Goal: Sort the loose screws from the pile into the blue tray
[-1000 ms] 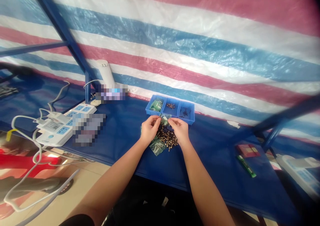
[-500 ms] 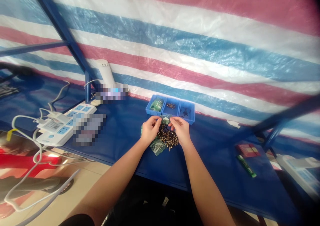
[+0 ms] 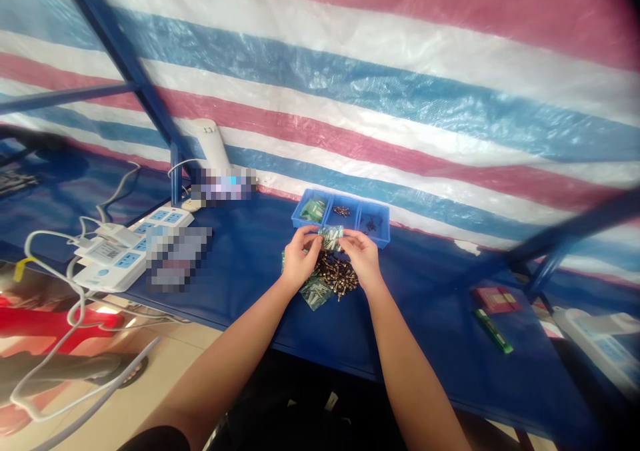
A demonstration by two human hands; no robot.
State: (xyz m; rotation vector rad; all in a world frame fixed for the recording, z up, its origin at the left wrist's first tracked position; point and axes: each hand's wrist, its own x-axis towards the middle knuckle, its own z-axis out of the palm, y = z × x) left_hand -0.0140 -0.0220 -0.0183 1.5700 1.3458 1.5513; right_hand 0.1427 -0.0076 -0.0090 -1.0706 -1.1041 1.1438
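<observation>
Between my two hands is a small clear plastic bag [image 3: 331, 238] with silvery, screw-like parts in it. My left hand [image 3: 302, 258] pinches its left edge, and my right hand [image 3: 361, 254] pinches the right edge. Below the bag lies a pile of brass and dark screw-like pieces [image 3: 340, 276]. Another filled bag [image 3: 316, 293] rests against the pile's lower left side. Just beyond my fingers stands a blue three-compartment tray [image 3: 356, 219]: green-tinted bags on the left, a few brass pieces in the middle, small dark pieces on the right.
A white power strip [image 3: 125, 258] with plugs and cables occupies the left of the blue table [image 3: 425, 304]. On the right lie a red box [image 3: 496, 300] and a green narrow packet [image 3: 494, 331]. Blue frame posts [image 3: 120, 58] stand before a striped tarp [image 3: 350, 91].
The bag has turned up between my hands, so more of its face and contents shows. My fingers have shifted slightly on its edges; the rest stays in place.
</observation>
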